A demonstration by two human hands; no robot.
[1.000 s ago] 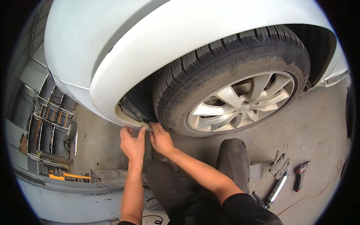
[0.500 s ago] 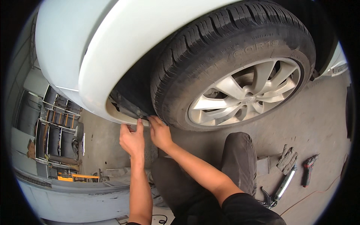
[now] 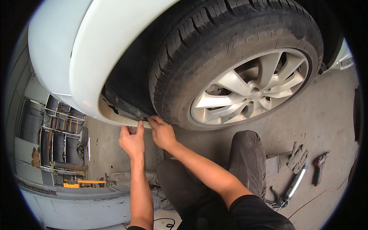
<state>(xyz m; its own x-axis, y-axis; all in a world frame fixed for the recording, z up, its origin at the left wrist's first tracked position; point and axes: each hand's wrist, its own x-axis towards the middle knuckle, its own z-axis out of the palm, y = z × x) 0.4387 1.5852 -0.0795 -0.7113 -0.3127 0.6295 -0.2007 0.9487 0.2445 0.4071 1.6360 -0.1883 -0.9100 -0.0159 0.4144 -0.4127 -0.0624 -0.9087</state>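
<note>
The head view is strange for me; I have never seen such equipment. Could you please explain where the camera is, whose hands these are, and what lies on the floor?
No machine here: only a person's bare left hand and right hand. A fisheye camera on the head looks down, so straight edges bend. On a white car, both hands are at the lower end of the arch, beside the tyre; whether they grip anything, I cannot tell. On the floor to the right lie a drill, a caulking gun and what look like grey gloves.
</note>
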